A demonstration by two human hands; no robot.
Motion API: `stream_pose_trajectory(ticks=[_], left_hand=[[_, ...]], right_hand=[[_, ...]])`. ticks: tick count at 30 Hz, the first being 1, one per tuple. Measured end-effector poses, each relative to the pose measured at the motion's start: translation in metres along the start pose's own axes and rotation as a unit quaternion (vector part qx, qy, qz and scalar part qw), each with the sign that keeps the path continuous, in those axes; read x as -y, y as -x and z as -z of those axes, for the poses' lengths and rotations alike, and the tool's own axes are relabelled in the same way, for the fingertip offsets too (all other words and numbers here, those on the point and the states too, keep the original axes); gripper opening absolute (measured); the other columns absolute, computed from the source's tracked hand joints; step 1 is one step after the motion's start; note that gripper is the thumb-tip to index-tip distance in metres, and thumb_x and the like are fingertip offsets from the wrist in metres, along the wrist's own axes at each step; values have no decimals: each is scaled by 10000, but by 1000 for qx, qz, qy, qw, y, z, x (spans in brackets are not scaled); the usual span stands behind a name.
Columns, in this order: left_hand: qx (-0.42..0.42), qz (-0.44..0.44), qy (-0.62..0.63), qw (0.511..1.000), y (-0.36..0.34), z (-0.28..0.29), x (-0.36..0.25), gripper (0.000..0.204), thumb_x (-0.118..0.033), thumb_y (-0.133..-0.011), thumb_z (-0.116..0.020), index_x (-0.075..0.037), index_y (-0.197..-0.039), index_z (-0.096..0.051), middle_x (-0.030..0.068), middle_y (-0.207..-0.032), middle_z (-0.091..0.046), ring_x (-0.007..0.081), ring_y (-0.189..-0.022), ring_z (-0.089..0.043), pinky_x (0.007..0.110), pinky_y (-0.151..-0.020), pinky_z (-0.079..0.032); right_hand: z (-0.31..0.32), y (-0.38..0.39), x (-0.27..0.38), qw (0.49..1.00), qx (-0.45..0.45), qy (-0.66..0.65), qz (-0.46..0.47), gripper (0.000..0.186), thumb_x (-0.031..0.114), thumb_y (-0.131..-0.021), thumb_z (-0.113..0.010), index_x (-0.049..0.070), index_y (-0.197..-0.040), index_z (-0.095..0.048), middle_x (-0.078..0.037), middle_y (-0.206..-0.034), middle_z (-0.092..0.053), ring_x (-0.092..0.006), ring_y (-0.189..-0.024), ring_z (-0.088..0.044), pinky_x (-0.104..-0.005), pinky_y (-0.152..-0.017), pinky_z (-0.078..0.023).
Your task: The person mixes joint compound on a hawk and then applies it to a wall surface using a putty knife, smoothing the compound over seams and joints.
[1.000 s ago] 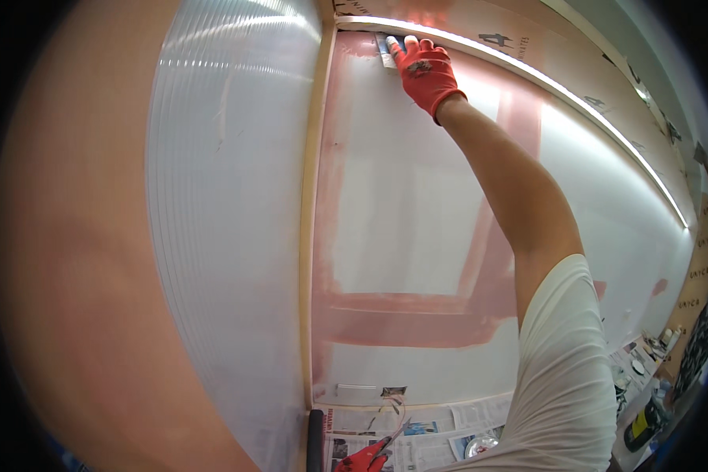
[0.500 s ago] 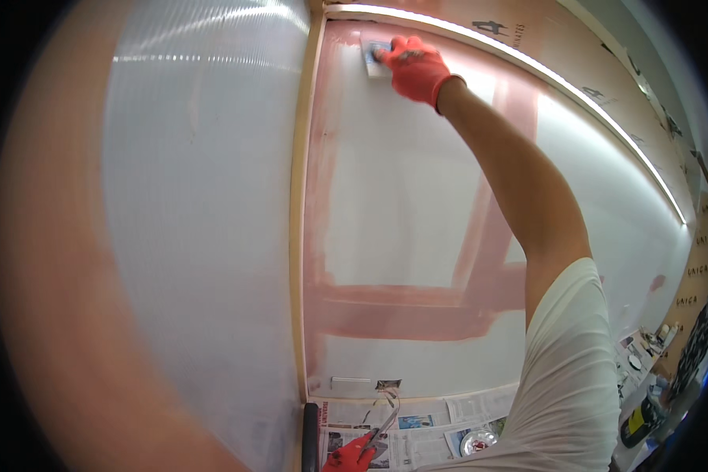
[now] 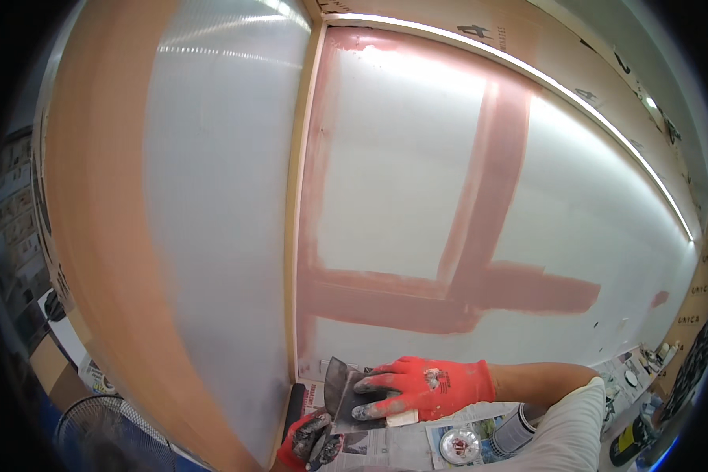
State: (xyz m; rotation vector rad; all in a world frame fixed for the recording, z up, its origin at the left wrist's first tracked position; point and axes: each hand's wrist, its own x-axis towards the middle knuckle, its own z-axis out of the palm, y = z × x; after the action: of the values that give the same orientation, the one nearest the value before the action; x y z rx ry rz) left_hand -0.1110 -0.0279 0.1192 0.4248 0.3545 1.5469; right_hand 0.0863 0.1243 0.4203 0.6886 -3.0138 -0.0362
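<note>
In front of me, low down, my two gloved hands come together. My right hand [image 3: 428, 389], in a red glove with grey-smeared fingertips, is closed on a flat, wide filling knife [image 3: 360, 401]. My left hand [image 3: 310, 440], also in a red glove, grips a second grey-bladed putty knife [image 3: 334, 381] at the lower edge. The two blades overlap, and the gloves partly hide both tools. Behind them stands a white wall panel [image 3: 401, 181] with pinkish-brown filler bands [image 3: 491, 181] along its joints and left side. Fresh-looking pink filler [image 3: 362, 46] shows at the top left corner.
A wooden post [image 3: 295, 197] divides the panel from a translucent ribbed sheet [image 3: 220, 197] on the left. A light strip [image 3: 527, 59] runs along the top. Below are newspapers [image 3: 369, 452], a clear round dish [image 3: 459, 446] and a metal can [image 3: 515, 431]. A wire-guarded fan [image 3: 114, 433] stands lower left.
My right hand has come down from the panel's top left corner, bringing its filling knife to the tool in my left hand. The view has shifted, showing more on the left.
</note>
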Motion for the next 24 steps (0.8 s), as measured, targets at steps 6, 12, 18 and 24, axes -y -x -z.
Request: stream_pose_trajectory(ticks=[6, 12, 18, 24], left_hand=[[79, 0, -6, 997, 15, -51, -17, 461, -308, -984, -518, 36, -1290, -487, 133, -656, -603, 225, -417, -514, 341, -447, -439], [66, -84, -50, 993, 13, -43, -39, 450, -288, -995, -501, 23, -1317, -463, 112, -629, -576, 218, -390, -487, 342, -458, -450], [129, -133, -94, 978, -12, -49, -30, 441, -269, -1006, -484, 10, -1345, -438, 92, -601, -548, 211, -363, -461, 343, -470, -461], [19, -94, -210, 973, -2, -57, -33, 393, -275, -989, -512, -45, -1307, -493, 65, -597, -515, 213, -409, -486, 347, -488, -471]], right_hand=[[-12, 32, -16, 985, 104, 79, -113, 520, 307, -957, -541, 230, -1456, -414, -201, -1379, -487, -373, -1205, -525, -464, -981, -460], [37, 52, -69, 941, 176, 207, -201, 485, 315, -972, -501, 219, -1443, -436, -153, -1313, -532, -294, -981, -643, -432, -859, -536], [265, -58, -144, 719, -240, 650, -46, 565, 19, -799, -586, 231, -1323, -573, -51, -1307, -578, -275, -1061, -547, -324, -916, -469], [363, -131, -247, 295, -32, 941, -161, 445, 154, -1010, -419, 348, -1402, -505, 25, -1496, -451, -201, -1277, -479, -293, -1101, -373]])
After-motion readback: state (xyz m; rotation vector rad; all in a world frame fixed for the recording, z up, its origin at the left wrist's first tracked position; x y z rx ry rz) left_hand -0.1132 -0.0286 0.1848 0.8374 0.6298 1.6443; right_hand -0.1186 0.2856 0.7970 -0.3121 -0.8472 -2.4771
